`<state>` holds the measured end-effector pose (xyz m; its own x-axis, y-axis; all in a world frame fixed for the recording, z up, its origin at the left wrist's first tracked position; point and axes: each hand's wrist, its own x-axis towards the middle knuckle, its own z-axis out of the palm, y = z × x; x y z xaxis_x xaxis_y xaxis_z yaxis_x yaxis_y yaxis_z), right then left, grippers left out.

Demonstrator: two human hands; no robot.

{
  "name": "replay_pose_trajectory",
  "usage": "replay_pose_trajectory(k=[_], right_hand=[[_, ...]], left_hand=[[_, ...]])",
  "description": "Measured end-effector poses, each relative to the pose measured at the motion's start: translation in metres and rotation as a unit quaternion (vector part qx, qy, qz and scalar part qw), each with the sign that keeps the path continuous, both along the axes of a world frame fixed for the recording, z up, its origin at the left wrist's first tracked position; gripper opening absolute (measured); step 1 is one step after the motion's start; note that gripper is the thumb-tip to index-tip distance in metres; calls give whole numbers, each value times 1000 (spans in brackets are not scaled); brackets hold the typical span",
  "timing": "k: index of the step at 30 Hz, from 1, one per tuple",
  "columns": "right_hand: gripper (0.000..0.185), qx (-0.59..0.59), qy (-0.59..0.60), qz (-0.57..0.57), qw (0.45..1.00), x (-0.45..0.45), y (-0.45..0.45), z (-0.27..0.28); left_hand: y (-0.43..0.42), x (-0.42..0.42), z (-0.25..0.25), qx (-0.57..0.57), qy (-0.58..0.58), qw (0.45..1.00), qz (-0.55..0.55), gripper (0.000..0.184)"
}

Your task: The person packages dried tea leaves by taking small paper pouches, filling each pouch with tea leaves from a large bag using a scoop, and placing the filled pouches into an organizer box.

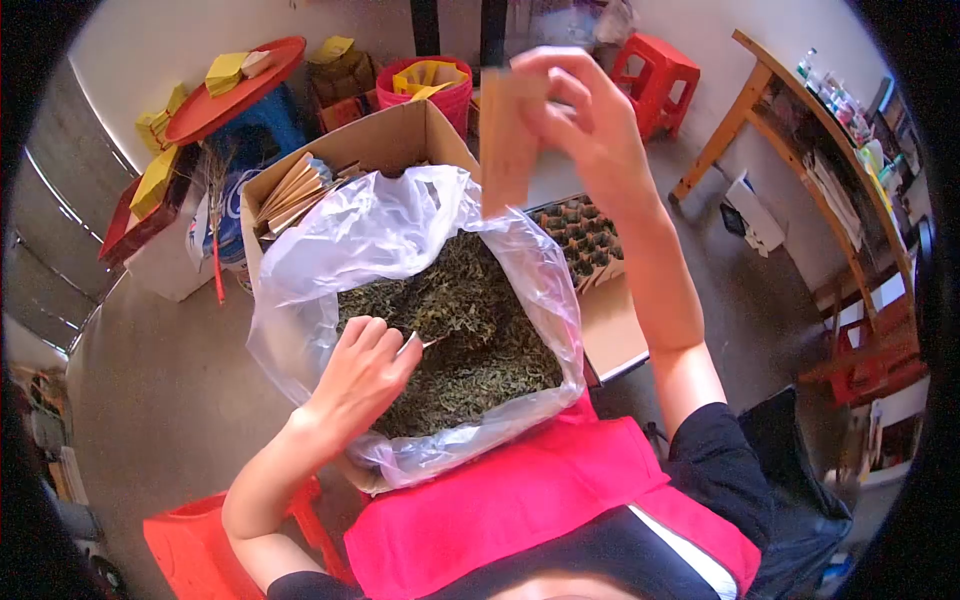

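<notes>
My left hand (372, 368) is closed around a thin, shiny utensil (431, 343), low over the dried leaves (480, 300); its far end is hidden in them or too small to make out. The dark green leaves fill a clear plastic bag (345, 235) that lines a cardboard box (385, 140). Raised beyond the bag's right side, my right hand (590, 115) pinches a brown paper packet (507, 150) upright, slightly blurred by motion. Several flat brown packets (292, 195) stand in the box's far left corner.
On the right, an open carton (612, 325) holds several upright filled packets (578, 235). A red stool (655, 85) and a pink bucket (425, 85) stand behind. Yellow paper stacks (226, 73) lie on a red tray (285, 62). A wooden table (790, 120) is at the far right.
</notes>
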<state>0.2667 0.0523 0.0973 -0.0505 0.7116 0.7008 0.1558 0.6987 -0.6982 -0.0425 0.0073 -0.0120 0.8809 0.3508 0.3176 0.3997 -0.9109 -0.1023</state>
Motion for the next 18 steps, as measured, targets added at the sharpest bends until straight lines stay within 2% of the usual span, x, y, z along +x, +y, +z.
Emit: replay_pose_trajectory(k=[3, 4, 6, 8, 10, 13, 15, 17, 18], right_hand=[[35, -19, -64, 46, 997, -7, -38, -21], [36, -62, -75, 83, 992, -15, -54, -28], [42, -78, -209, 178, 958, -20, -66, -38], [45, -51, -268, 240, 931, -26, -69, -62], [46, -162, -271, 313, 896, -34, -77, -68], [59, -128, -365, 316, 866, -37, -80, -74], [42, -244, -267, 297, 884, -43, -91, -80], [37, -486, -118, 267, 824, -50, -97, -68], [39, -277, -238, 217, 905, -46, -93, -78]], left_hand=[[-5, -4, 6, -10, -11, 1000, 13, 29], [-7, -7, 8, -12, -5, 1000, 21, 29], [-8, -12, 12, -11, -1, 999, 32, 30], [-10, -16, 15, -9, -6, 999, 43, 30], [-12, -18, 18, -3, -8, 998, 55, 30], [-13, -22, 17, 5, -7, 998, 63, 28], [-13, -24, 15, 6, -8, 998, 64, 26], [-14, -25, 12, 3, -10, 998, 65, 26], [-14, -25, 12, 1, -9, 998, 65, 25]])
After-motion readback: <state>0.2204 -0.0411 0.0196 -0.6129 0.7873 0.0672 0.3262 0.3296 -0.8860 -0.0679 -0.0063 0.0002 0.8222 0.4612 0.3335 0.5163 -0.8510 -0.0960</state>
